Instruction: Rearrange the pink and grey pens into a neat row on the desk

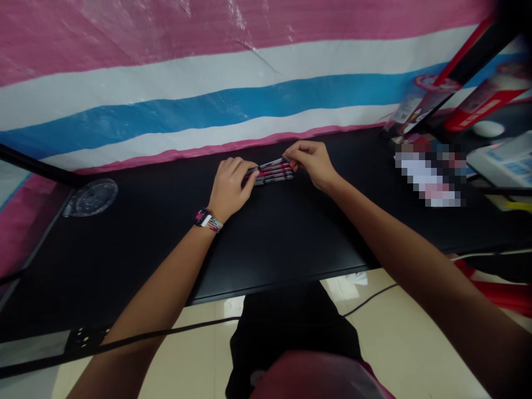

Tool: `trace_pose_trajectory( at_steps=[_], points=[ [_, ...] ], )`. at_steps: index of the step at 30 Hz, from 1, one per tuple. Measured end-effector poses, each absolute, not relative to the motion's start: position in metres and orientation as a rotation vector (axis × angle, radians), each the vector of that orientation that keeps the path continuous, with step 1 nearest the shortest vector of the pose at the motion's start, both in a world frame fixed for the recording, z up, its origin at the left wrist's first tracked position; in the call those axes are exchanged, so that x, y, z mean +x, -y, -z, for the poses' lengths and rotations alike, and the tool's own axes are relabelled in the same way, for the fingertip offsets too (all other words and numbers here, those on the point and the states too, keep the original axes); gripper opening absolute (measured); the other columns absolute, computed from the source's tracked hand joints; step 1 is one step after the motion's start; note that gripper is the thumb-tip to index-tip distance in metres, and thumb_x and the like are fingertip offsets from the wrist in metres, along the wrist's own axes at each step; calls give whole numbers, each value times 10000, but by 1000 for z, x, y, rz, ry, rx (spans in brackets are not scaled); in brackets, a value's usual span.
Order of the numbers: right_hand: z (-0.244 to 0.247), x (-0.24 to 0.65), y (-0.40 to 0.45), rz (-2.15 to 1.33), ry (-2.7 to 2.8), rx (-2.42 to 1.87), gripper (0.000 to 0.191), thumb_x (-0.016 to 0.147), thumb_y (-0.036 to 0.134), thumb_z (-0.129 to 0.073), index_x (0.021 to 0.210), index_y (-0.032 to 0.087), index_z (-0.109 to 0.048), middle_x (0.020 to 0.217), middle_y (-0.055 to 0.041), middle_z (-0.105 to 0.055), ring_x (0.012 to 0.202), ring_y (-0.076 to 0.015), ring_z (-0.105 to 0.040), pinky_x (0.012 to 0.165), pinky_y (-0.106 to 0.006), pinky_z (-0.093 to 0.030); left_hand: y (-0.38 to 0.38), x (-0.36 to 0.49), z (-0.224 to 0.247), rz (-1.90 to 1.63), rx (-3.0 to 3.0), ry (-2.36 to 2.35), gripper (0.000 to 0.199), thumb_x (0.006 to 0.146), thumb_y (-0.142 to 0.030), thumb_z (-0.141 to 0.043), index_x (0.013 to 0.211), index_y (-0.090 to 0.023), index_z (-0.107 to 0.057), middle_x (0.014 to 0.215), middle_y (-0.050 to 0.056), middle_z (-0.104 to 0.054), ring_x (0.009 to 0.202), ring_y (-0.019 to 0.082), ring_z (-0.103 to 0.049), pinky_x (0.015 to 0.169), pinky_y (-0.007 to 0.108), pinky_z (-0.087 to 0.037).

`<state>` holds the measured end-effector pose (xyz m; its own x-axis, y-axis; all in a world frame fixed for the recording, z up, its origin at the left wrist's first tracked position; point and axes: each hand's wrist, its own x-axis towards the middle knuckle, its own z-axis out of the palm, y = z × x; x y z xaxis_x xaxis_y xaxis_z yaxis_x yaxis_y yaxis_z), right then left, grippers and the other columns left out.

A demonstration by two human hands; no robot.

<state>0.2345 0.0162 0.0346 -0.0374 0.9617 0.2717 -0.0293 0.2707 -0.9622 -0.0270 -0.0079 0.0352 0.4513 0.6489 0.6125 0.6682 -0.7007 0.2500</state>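
Several slim pens (274,173), dark, pink and grey, lie side by side on the black table (266,233). At their left ends is my left hand (233,183), its thumb and fingers closed on them. My right hand (310,160) pinches the right end of the uppermost pen, with thumb and forefinger together. That pen slants slightly up to the right of the others. A watch with a colourful band is on my left wrist.
A clear round plastic lid (92,198) lies at the table's left. Toward the back right stand a plastic cup (424,105) and a red-and-white container (484,102), near a white round object (488,129). Striped sheeting (233,105) hangs behind; a black cable (199,326) crosses below the front edge.
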Motion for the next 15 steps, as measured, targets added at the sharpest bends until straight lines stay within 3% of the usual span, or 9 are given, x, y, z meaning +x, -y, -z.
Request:
trace_pose_trajectory(
  at_steps=[6,15],
  points=[
    [-37,239,-14,-1333,1194,-932,279,779,414,-996,833,205,-819,735,-31,-728,643,-151,-655,615,-297,-591,5,-29,-33,1172,-2631,1224,259,1141,-401,-555,1179,-226,-741,1113,103,-759,1071,301,-681,986,467,-504],
    [-37,235,-11,-1362,1202,-876,384,721,474,-1050,881,205,-827,804,-40,-793,713,-161,-730,706,-306,-655,6,-27,-35,1354,-2688,1257,297,1142,-442,-561,1122,-215,-750,1052,92,-741,1021,270,-697,965,425,-553]
  ],
)
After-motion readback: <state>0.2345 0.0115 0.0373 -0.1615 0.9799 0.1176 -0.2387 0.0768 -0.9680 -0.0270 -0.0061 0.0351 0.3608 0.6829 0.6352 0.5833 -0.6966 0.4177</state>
